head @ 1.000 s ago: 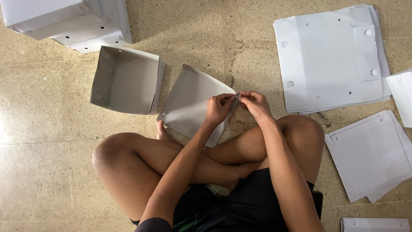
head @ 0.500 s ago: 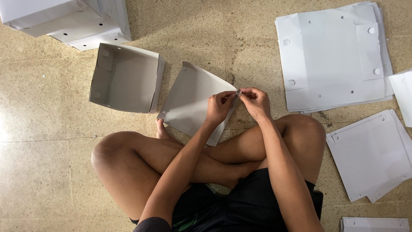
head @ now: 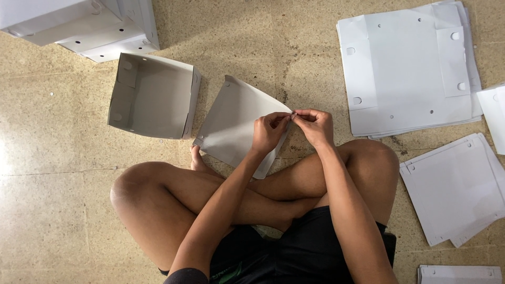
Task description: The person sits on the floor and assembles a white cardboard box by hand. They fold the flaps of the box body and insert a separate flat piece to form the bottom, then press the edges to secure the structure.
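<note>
1. Our fingers (head: 286, 118) of both hands meet at one corner of the cardboard sheet (head: 236, 123), pinched shut on it from either side.
2. Our left hand (head: 269, 131) grips the corner from the left, our right hand (head: 314, 126) from the right, the fingertips touching.
3. The cardboard sheet is pale grey, bent into a curve, with a small hole near its upper left corner; it stands on the floor (head: 58, 158) just ahead of our crossed legs.
4. The left hand covers the sheet's right edge, and our foot (head: 199, 160) hides its lower corner, so we cannot make out the fold at the pinched corner.
5. An open folded box (head: 152, 97) sits just beside it to the left.
6. A stack of flat sheets (head: 410, 68) lies well apart on the right, cut off at the top edge.
</note>
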